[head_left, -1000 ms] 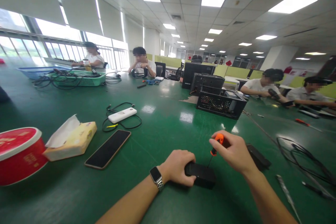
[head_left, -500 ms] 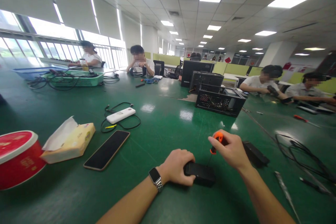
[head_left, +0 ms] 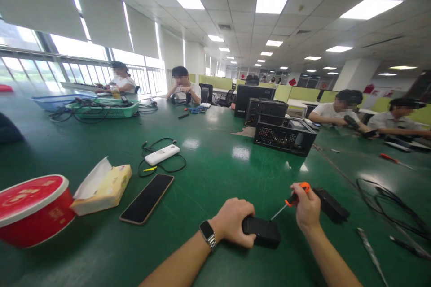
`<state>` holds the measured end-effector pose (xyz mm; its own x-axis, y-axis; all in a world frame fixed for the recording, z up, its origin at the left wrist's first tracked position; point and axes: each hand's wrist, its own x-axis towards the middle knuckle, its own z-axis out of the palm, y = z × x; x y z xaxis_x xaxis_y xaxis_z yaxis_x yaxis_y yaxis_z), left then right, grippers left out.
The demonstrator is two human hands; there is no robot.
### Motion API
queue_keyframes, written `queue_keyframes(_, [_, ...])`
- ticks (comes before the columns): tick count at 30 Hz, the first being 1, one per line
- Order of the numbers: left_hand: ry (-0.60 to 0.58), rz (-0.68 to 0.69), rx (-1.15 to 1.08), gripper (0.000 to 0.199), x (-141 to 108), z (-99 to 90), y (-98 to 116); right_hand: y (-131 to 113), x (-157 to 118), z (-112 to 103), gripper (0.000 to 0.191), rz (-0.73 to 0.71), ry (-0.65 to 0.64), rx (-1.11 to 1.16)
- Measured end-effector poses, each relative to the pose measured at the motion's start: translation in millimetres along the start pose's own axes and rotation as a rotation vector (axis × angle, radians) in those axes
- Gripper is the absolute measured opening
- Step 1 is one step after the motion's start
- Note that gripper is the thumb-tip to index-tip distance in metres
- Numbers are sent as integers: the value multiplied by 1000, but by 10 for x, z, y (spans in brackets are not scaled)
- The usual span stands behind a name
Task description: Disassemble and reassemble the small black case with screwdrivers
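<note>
My left hand (head_left: 235, 222), with a watch (head_left: 207, 234) on its wrist, is closed round the left end of a black box-shaped device (head_left: 264, 232) lying on the green table. An orange-and-black screwdriver (head_left: 293, 198) is gripped by its handle in my right hand (head_left: 308, 208). Its shaft slants down to the left, and the tip meets the upper edge of the device. Just right of that hand lies a second black oblong piece (head_left: 330, 204). What the tip engages is too small to make out.
To the left are a red tub (head_left: 37, 208), a tissue pack (head_left: 104, 186), a phone (head_left: 148, 198) and a white power bank (head_left: 162, 155) with a cable. Computer cases (head_left: 284, 136) stand ahead. Cables (head_left: 390, 202) and another screwdriver (head_left: 393, 160) lie right. Several people sit around the table.
The screwdriver has gone from nearly upright to a strong slant, its handle lower and further right with my right hand. My left hand still holds the device. The view has shifted slightly.
</note>
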<state>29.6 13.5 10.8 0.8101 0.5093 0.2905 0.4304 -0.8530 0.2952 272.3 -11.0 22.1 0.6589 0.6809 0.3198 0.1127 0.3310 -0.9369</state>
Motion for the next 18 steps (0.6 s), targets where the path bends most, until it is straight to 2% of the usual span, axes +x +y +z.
queue_keyframes(4, [-39, -6, 30, 49, -74, -32, -135, 241, -131, -110, 45, 127, 83, 60])
queue_keyframes(10, [12, -35, -5, 46, -208, -126, -414, 497, -188, 37, 50, 243, -29, 107])
queue_keyframes(15, [4, -98, -68, 48, -241, -141, -398, 543, -227, 65, 53, 283, -81, 135])
queue_keyframes(18, [22, -89, -130, 55, -272, -44, -366, 580, -312, -1, 53, 344, -91, 140])
